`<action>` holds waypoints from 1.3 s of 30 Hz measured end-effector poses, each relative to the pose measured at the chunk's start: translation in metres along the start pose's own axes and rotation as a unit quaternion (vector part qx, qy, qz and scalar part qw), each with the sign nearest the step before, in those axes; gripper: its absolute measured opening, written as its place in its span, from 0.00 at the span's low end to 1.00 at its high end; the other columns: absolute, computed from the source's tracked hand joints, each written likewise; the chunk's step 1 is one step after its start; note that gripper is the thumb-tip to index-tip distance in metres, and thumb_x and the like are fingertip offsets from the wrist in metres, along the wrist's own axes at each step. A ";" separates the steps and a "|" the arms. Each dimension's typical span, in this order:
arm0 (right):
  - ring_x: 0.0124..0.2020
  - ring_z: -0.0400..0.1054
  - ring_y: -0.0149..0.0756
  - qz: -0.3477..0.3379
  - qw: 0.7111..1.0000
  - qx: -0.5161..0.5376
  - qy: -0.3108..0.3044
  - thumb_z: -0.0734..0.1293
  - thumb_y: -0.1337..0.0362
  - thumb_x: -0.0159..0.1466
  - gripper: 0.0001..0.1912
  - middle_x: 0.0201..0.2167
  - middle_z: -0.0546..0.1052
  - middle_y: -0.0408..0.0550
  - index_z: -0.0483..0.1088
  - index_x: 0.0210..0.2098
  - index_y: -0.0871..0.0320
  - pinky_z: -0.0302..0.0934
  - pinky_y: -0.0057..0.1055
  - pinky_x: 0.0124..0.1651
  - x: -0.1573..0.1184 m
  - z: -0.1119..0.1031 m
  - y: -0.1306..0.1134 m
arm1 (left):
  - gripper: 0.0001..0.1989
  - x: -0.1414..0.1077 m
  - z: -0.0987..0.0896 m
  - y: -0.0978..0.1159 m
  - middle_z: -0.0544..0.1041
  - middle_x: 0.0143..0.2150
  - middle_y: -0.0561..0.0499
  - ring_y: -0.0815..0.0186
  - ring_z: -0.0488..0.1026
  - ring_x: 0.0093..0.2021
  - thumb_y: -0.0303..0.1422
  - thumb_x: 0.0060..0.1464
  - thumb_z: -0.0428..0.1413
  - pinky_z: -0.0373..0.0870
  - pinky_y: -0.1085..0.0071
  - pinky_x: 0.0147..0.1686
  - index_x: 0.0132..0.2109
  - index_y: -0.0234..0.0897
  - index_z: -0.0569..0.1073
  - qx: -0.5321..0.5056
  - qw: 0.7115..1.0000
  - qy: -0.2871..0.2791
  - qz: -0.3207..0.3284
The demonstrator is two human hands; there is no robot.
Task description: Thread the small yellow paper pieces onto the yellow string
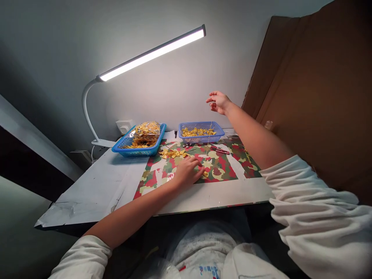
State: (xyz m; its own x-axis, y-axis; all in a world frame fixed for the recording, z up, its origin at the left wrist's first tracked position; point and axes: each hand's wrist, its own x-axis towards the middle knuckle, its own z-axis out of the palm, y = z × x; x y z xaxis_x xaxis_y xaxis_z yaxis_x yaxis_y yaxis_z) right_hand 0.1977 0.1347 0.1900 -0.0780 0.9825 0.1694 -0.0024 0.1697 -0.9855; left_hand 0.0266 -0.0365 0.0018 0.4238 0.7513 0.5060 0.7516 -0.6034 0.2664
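**Left fingers down on a yellow bit, right hand up in the air**

So the little yellow piece (205,174) is on the camouflage-patterned mat (221,170), right at the tips of my left hand (188,170). Those fingers are bent and close together, touching down there, but I honestly can't tell if they're pinching it or just resting on it.

A thin thread (207,145) runs up from near those fingertips. My right hand (220,103) is raised well above the mat, fingers half curled with small gaps between them; can't tell if the thread's in there.

Just beyond my left fingers: a loose pile of yellow pieces (174,154). Past them to the right, a red tool (220,150). Below my right hand sits a purple-blue basket (200,139) with more yellow bits, and off to its left a blue basket (133,152) holding a clear plastic bag (149,128) of them.

Writing-wise: blue print (209,270) on my clothes, nearer me than either hand, too blurry to read.
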 end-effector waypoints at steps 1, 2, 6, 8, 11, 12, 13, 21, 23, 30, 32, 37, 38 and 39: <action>0.17 0.54 0.22 0.002 1.000 -0.002 -0.011 0.58 0.71 0.63 0.05 0.25 0.71 0.38 0.58 0.36 0.54 0.55 0.20 0.22 -0.006 0.001 0.006 | 0.10 0.004 -0.004 -0.006 0.77 0.37 0.47 0.61 0.72 0.41 0.39 0.57 0.54 0.67 0.65 0.42 0.36 0.38 0.75 0.000 1.000 0.011 -0.017; 0.17 0.55 0.22 0.002 1.000 -0.004 -0.023 0.58 0.69 0.64 0.04 0.26 0.72 0.38 0.58 0.38 0.53 0.55 0.20 0.22 -0.012 0.003 0.013 | 0.10 0.009 -0.007 -0.014 0.77 0.37 0.47 0.61 0.72 0.41 0.38 0.57 0.53 0.67 0.65 0.42 0.36 0.38 0.75 0.004 0.999 0.024 -0.046; 0.15 0.57 0.22 0.009 0.999 -0.029 -0.036 0.59 0.63 0.67 0.04 0.25 0.75 0.40 0.59 0.36 0.55 0.52 0.19 0.18 -0.032 0.005 0.048 | 0.09 0.027 -0.019 -0.052 0.77 0.42 0.44 0.56 0.70 0.46 0.34 0.54 0.54 0.66 0.62 0.47 0.40 0.36 0.75 0.072 0.986 -0.008 -0.150; 0.14 0.57 0.23 0.033 0.998 -0.050 -0.035 0.61 0.62 0.66 0.08 0.23 0.76 0.41 0.58 0.32 0.56 0.51 0.19 0.17 -0.039 0.006 0.068 | 0.12 0.033 -0.021 -0.067 0.76 0.46 0.41 0.52 0.69 0.49 0.34 0.51 0.55 0.65 0.60 0.48 0.42 0.34 0.75 0.111 0.975 -0.048 -0.187; 0.13 0.57 0.22 0.070 0.994 -0.072 -0.032 0.62 0.66 0.65 0.09 0.21 0.76 0.40 0.60 0.28 0.58 0.51 0.19 0.17 -0.045 0.006 0.096 | 0.14 0.038 -0.019 -0.079 0.74 0.50 0.42 0.53 0.67 0.52 0.30 0.51 0.54 0.65 0.61 0.49 0.45 0.36 0.75 0.130 0.972 -0.073 -0.179; 0.13 0.57 0.22 0.081 0.993 -0.082 -0.027 0.62 0.67 0.65 0.09 0.20 0.75 0.40 0.60 0.28 0.58 0.50 0.19 0.17 -0.045 0.006 0.102 | 0.15 0.039 -0.018 -0.081 0.74 0.50 0.43 0.54 0.66 0.52 0.29 0.52 0.52 0.65 0.62 0.49 0.46 0.37 0.76 0.135 0.973 -0.073 -0.174; 0.14 0.57 0.22 0.082 0.992 -0.089 -0.021 0.62 0.69 0.65 0.10 0.19 0.75 0.40 0.61 0.27 0.59 0.50 0.19 0.17 -0.045 0.006 0.106 | 0.15 0.041 -0.018 -0.083 0.74 0.50 0.44 0.55 0.66 0.52 0.28 0.53 0.50 0.65 0.63 0.49 0.46 0.38 0.76 0.144 0.972 -0.073 -0.171; 0.16 0.58 0.20 0.027 0.998 -0.046 0.038 0.67 0.69 0.60 0.09 0.20 0.74 0.41 0.64 0.24 0.60 0.52 0.19 0.21 -0.035 0.011 0.099 | 0.11 0.065 -0.030 -0.109 0.78 0.41 0.39 0.54 0.73 0.44 0.26 0.50 0.53 0.67 0.67 0.40 0.37 0.37 0.79 0.231 0.929 -0.215 -0.193; 0.17 0.58 0.21 0.023 0.998 -0.029 0.043 0.66 0.68 0.60 0.10 0.20 0.73 0.40 0.63 0.24 0.60 0.53 0.19 0.21 -0.038 0.013 0.099 | 0.10 0.067 -0.031 -0.114 0.78 0.39 0.38 0.53 0.74 0.42 0.26 0.50 0.52 0.68 0.67 0.39 0.35 0.34 0.79 0.240 0.926 -0.225 -0.186; 0.13 0.52 0.21 -0.007 0.996 0.070 0.056 0.62 0.60 0.64 0.10 0.15 0.62 0.32 0.58 0.29 0.55 0.56 0.20 0.23 -0.067 0.005 0.109 | 0.13 0.065 -0.031 -0.117 0.77 0.41 0.34 0.52 0.74 0.45 0.23 0.54 0.48 0.67 0.66 0.40 0.40 0.30 0.77 0.248 0.936 -0.176 -0.176; 0.13 0.46 0.21 -0.018 0.994 0.088 0.057 0.62 0.58 0.63 0.11 0.14 0.55 0.30 0.56 0.29 0.54 0.55 0.21 0.22 -0.076 0.001 0.114 | 0.11 0.066 -0.033 -0.116 0.77 0.40 0.35 0.52 0.74 0.44 0.25 0.54 0.50 0.67 0.67 0.39 0.39 0.30 0.77 0.249 0.936 -0.165 -0.186; 0.14 0.43 0.25 -0.047 0.994 0.077 0.064 0.57 0.52 0.63 0.17 0.16 0.50 0.33 0.48 0.25 0.54 0.51 0.23 0.19 -0.096 0.001 0.130 | 0.09 0.069 -0.045 -0.103 0.77 0.38 0.38 0.54 0.74 0.41 0.31 0.56 0.53 0.66 0.69 0.36 0.36 0.33 0.77 0.256 0.939 -0.115 -0.200; 0.15 0.44 0.26 -0.054 0.995 0.063 0.063 0.55 0.51 0.64 0.18 0.16 0.50 0.34 0.47 0.24 0.53 0.51 0.24 0.19 -0.099 0.002 0.132 | 0.10 0.069 -0.047 -0.099 0.77 0.38 0.38 0.55 0.74 0.40 0.32 0.57 0.52 0.65 0.69 0.35 0.36 0.33 0.77 0.258 0.942 -0.097 -0.194; 0.15 0.45 0.26 -0.063 0.995 0.042 0.059 0.54 0.50 0.64 0.18 0.16 0.50 0.35 0.47 0.25 0.53 0.52 0.25 0.20 -0.103 0.003 0.134 | 0.11 0.068 -0.049 -0.093 0.77 0.38 0.39 0.56 0.74 0.40 0.32 0.58 0.51 0.65 0.69 0.35 0.36 0.33 0.77 0.258 0.944 -0.081 -0.187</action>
State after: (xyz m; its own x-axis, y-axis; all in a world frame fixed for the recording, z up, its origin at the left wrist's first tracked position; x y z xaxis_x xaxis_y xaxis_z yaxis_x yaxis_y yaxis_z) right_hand 0.2021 0.0559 0.0406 0.0449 0.9569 0.2870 -0.0888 0.2900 -0.9529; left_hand -0.0395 0.0577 0.0510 0.1193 0.9424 0.3126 0.9927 -0.1074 -0.0550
